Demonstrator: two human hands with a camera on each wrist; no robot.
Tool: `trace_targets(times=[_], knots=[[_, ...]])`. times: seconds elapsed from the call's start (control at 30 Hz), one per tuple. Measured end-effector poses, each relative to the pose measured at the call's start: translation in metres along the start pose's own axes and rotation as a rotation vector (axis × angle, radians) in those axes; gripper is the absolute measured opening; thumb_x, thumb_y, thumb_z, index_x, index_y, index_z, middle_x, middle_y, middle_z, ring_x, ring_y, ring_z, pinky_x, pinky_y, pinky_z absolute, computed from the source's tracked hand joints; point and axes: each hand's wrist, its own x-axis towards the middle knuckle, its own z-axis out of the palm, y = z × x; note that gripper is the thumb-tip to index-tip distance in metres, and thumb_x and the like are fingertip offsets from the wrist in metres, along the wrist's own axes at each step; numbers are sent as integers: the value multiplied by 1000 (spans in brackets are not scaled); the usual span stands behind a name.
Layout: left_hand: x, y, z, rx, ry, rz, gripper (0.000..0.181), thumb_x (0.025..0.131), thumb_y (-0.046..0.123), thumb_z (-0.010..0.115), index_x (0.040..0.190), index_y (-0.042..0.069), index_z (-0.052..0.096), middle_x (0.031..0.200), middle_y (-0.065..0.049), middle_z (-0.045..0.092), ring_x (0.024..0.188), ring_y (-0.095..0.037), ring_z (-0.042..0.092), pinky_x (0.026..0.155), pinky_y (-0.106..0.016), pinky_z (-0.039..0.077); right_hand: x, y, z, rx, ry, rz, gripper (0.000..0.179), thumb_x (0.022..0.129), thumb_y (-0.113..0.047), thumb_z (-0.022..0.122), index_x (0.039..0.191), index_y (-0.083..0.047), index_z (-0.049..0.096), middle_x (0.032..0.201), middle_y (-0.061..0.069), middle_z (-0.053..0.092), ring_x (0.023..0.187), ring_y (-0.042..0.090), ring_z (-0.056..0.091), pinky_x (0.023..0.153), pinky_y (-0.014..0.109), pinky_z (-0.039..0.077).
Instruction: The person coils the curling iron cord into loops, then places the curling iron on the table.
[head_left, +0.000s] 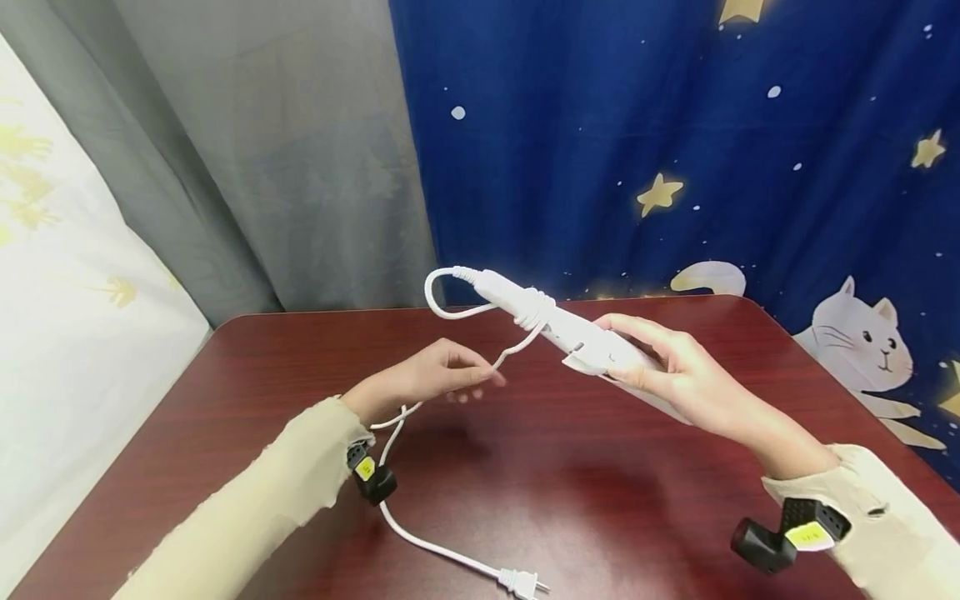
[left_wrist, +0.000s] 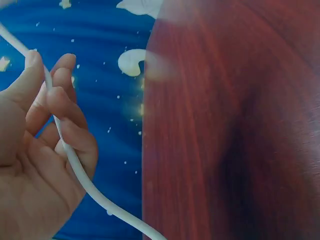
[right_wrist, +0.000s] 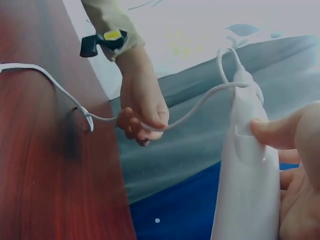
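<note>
Right fingers hold the white appliance between them (left fingers pinch its cord).

From way over here I'm counting two hands, one left hand and one right hand, plus one white handheld appliance, one cord, one plug, two wrist cameras and one table. Also spotting one printed cat and, in the head view, four stars lol.

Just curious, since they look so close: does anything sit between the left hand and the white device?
Nothing visible blocks the way: only the white cord, pinched by the left hand, spans the gap to the white device.
</note>
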Motion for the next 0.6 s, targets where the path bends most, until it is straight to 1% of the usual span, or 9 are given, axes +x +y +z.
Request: trace_targets(times=[0.1,0.13,0.2,0.23,0.27,0.37,0.43,0.47,0.6], knots=[[7,-2,-7,47,25,-42,23,93,18,55,100,2,69,76,0,61,64,-13,51,55,-22,43,-4,-5,0,41,-48,-43,45,85,2,59,127,-10,50,113,2,55,95,16,50,77,23,42],[9,-4,-10,70,22,-32,21,93,17,55,100,2,69,78,1,62,67,-13,53,59,-23,45,-5,-6,1,38,-66,-54,45,85,1,60,127,-11,50,113,1,55,95,15,50,77,23,42],[11,-5,-16,94,13,38,19,91,11,57,102,0,67,84,0,64,74,-12,54,67,-26,47,-6,-8,2,26,-111,-64,45,85,-1,61,127,-14,51,113,-2,54,95,14,49,77,24,42],[12,-7,-19,125,5,78,18,90,10,56,98,-1,67,81,1,63,72,-11,53,66,-26,46,-6,-8,2,14,-131,-72,45,85,-2,61,127,-15,51,112,-3,54,95,13,49,78,24,42],[14,-8,-22,158,16,88,15,87,6,57,95,-3,67,79,2,62,71,-9,53,65,-24,46,-6,-9,3,1,-149,-81,44,85,-3,61,126,-16,51,112,-4,54,95,13,49,78,24,42],[17,-9,-30,171,39,69,14,86,8,59,83,-3,67,68,2,60,62,-8,49,54,-21,41,-7,-9,3,-41,-214,-114,42,86,-7,62,125,-20,52,108,-7,54,95,11,49,78,25,41],[17,-10,-33,191,10,37,16,88,11,58,82,0,68,69,1,61,64,-8,49,56,-20,41,-8,-8,3,-47,-254,-149,42,86,-8,61,125,-19,52,106,-8,54,93,11,50,76,26,42],[17,-8,-34,188,-7,20,15,90,12,58,87,1,69,74,0,63,68,-8,51,59,-21,43,-8,-7,3,-39,-278,-157,42,86,-8,62,125,-20,52,105,-8,55,92,11,50,75,27,42],[17,-5,-36,217,-66,45,16,92,13,56,94,4,70,78,-6,65,69,-16,56,63,-29,49,-8,-6,7,-36,-387,-177,39,87,-13,61,124,-21,53,104,-9,54,91,10,50,74,26,43]])
